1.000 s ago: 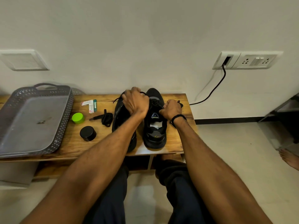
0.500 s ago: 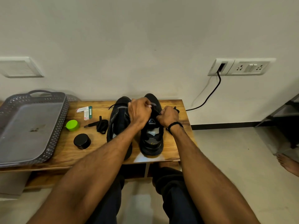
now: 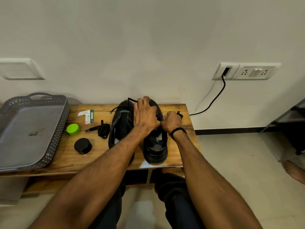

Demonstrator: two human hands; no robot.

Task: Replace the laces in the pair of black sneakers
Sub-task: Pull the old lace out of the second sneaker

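Note:
Two black sneakers stand side by side on a low wooden bench (image 3: 175, 156), toes toward the wall. My left hand (image 3: 146, 115) lies over the front of the right sneaker (image 3: 155, 147), fingers closed on a black lace (image 3: 132, 100) that loops out past the left sneaker (image 3: 121, 124). My right hand (image 3: 170, 122) is fisted beside the right sneaker's eyelets, pinching the same lace's other end. The eyelets themselves are hidden under both hands. A coiled spare black lace (image 3: 102, 129) lies left of the sneakers.
A grey perforated tray (image 3: 56, 129) fills the bench's left end. Near it sit a green lid (image 3: 73, 129), a black round tin (image 3: 83, 145) and two small boxes (image 3: 87, 115). A black cable (image 3: 212, 101) runs from the wall socket. A bare foot (image 3: 293, 172) shows at the right.
My left hand has shifted toward the sneaker's toe with the lace, and my right hand stays at the eyelets. The camera view has tilted upward a little.

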